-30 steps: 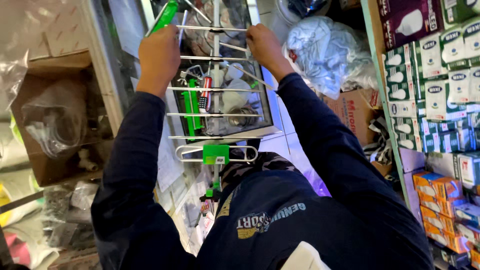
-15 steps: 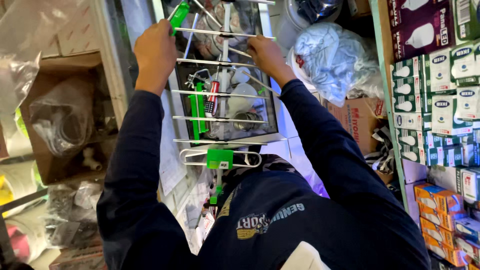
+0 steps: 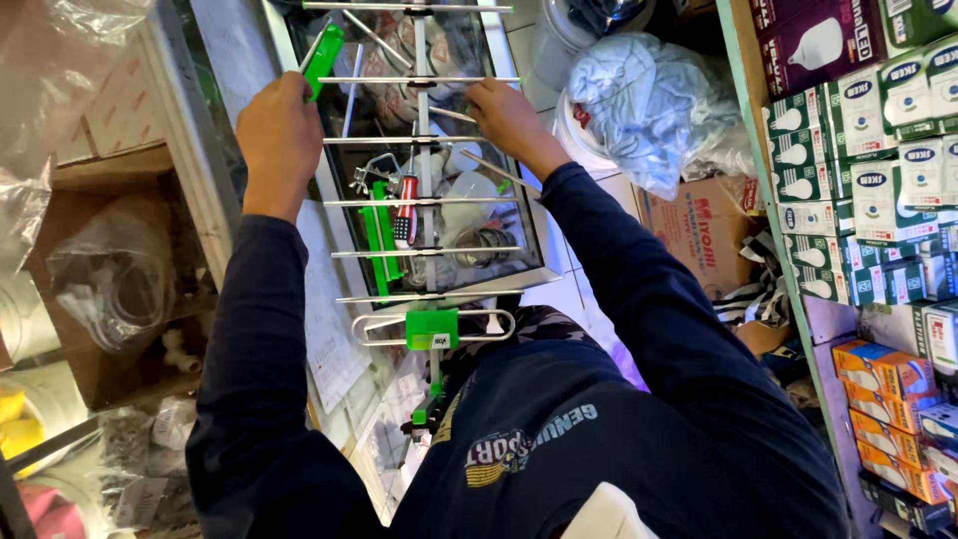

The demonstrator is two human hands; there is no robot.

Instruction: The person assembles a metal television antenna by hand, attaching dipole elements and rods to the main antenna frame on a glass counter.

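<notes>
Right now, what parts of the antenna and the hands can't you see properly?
- Head view: antenna top runs off the upper edge.
- Left hand: fingers fold behind the green bracket, so the grip is hidden.
- Right hand: fingertips hidden behind a metal rod.
- Antenna's lower end sinks behind the dark sweater.

One aerial (image 3: 424,200) is being displayed, with seven cross rods (image 3: 424,140) being counted along its boom. Two hands are being seen: left (image 3: 277,135) and right (image 3: 509,112). One red-handled screwdriver (image 3: 405,212) and one brown carton (image 3: 699,235) are being shown.
</notes>
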